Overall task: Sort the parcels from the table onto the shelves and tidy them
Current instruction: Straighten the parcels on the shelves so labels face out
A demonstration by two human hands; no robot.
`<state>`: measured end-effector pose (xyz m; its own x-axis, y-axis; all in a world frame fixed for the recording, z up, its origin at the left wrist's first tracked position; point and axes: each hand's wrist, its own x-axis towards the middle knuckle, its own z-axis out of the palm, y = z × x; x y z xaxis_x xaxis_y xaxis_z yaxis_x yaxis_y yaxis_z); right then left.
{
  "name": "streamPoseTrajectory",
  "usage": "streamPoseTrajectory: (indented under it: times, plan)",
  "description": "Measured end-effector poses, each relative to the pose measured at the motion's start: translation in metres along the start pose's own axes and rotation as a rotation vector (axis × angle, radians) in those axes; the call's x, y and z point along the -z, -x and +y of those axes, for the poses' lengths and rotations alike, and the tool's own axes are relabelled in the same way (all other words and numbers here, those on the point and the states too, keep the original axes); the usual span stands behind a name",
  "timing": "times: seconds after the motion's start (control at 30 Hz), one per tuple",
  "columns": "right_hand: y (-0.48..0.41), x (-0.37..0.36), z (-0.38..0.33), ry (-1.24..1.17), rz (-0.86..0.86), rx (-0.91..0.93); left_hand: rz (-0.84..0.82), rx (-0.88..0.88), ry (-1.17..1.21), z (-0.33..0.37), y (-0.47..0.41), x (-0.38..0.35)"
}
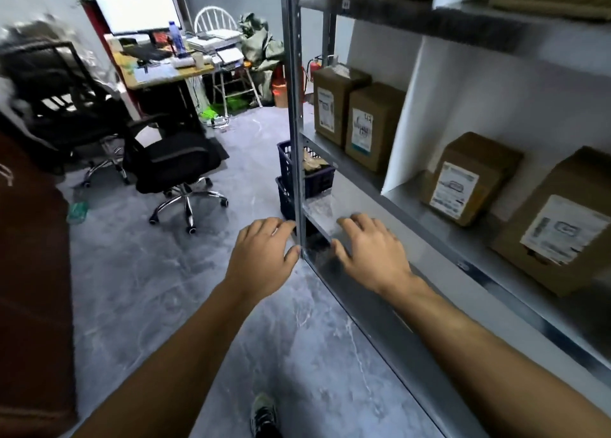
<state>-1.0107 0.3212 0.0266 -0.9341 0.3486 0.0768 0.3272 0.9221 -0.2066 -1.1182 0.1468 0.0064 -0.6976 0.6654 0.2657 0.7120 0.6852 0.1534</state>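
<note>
Sorting so far: four brown parcels [373, 126] stand on the middle shelf [406, 202], labels facing you. Two are at the far end, left of the white divider [416, 116], and two are right of it, nearer you. More sit on the top shelf [396, 14], cut off by the frame.
Tidiness: the far two stand upright, side by side. The near two stand apart and seem turned at different angles. My read is that straightening is left to do there.
Left hand [261, 255]: fingers relaxed and apart, holding nothing, thumb right by the corner post [295, 107].
Right hand [373, 252]: fingers spread and empty, over the front of the lower shelf [319, 209], just right of the post.
Remaining stock: you carry no parcel. Only a desk [165, 73] shows far left, with no parcels I can make out on it, so I cannot tell how many remain.
Stage: likely between trips, partway through.
</note>
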Motion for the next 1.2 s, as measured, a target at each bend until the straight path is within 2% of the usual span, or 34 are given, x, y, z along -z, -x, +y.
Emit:
streamPoseTrajectory:
  times: [0.1, 0.23, 0.4, 0.8, 0.93, 1.2]
  plan:
    - [-0.045, -0.001, -0.017, -0.029, -0.012, -0.092, -0.06, -0.053, 0.012, -0.034, -0.044, 0.001]
    - [-0.1, 0.002, -0.032, -0.035, 0.015, -0.157, -0.053, -0.16, 0.005, -0.075, -0.108, 0.003]
    - [-0.151, 0.002, -0.035, -0.045, 0.022, -0.234, -0.079, -0.193, 0.047, -0.103, -0.174, -0.009]
    - [-0.307, 0.033, 0.023, -0.078, 0.348, -0.298, -0.008, -0.294, 0.2, -0.114, -0.374, -0.03]
    - [-0.352, 0.047, 0.034, -0.044, 0.331, -0.292, 0.041, -0.286, 0.273, -0.122, -0.434, -0.038]
    - [-0.427, 0.05, 0.05, -0.066, 0.23, -0.399, 0.009, -0.48, 0.347, -0.114, -0.524, -0.062]
